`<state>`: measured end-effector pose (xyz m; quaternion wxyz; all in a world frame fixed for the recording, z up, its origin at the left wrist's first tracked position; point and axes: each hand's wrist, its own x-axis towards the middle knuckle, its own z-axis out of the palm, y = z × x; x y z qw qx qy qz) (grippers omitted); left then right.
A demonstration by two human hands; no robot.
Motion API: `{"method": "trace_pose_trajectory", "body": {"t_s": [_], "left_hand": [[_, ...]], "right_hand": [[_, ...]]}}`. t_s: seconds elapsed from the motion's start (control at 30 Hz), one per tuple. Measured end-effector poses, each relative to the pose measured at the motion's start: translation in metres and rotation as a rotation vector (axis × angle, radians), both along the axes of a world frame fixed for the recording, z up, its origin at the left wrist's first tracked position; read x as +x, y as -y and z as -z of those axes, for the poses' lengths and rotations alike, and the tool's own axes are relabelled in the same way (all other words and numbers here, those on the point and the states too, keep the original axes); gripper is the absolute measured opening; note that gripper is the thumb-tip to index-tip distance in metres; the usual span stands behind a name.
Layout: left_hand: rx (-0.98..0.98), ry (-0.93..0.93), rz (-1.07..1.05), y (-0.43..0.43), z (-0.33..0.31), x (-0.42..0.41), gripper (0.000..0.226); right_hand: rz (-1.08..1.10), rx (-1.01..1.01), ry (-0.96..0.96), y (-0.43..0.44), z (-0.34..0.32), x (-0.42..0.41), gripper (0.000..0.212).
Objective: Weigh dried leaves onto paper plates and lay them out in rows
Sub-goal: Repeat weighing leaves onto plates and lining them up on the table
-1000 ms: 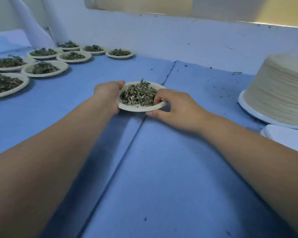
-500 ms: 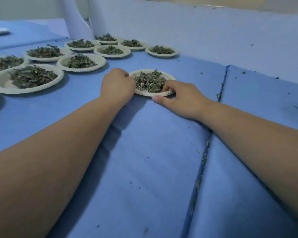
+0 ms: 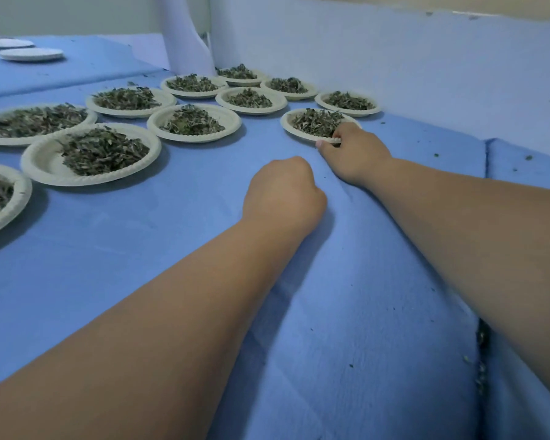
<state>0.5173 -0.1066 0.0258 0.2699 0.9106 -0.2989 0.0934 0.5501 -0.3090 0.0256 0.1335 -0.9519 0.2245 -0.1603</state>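
Laying out: right hand [image 3: 356,154] pinches leaf-filled cream paper plate [image 3: 286,125] at 1 o'clock; left hand [image 3: 283,188] fisted, empty. Next: release it in line.

Pinching the near rim of the paper plate [image 3: 289,127] of dried leaves [image 3: 316,122] with the right hand [image 3: 358,155], thumb low against the blue-covered bench [image 3: 172,242]. Apparently setting it flat, close to the back edge. Resting the left hand [image 3: 283,192] on the cover nearer the front, curled into a fist, holding nothing, apart from that plate. Lying in rows toward the back left corner, other filled plates [image 3: 192,122]. Sitting near the far left edge, two empty plates [image 3: 29,54].
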Motion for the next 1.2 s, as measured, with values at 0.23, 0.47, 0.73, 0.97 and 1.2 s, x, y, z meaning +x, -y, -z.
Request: {"method": "trace_pose_trajectory", "body": {"t_s": [0.23,0.47,0.73,0.97,1.2], "left_hand": [[0.009,-0.008,0.02,0.003,-0.001,-0.006,0.033],[-0.007,0.004,0.029,0.006,0.004,-0.005,0.032],[0.027,0.072,0.024,0.006,0.005,-0.003,0.031],[0.181,0.11,0.215,0.011,0.007,-0.008,0.022],[0.315,0.032,0.329,0.012,0.002,-0.05,0.04]], "right_hand": [[-0.009,0.005,-0.053,0.006,-0.004,0.013,0.065],[-0.025,-0.014,-0.041,0.009,-0.005,0.018,0.069],[0.057,0.001,-0.045,-0.002,-0.001,0.006,0.075],[0.043,-0.019,-0.272,-0.011,0.001,-0.043,0.076],[0.0,-0.072,-0.437,-0.024,0.002,-0.128,0.075]]}}
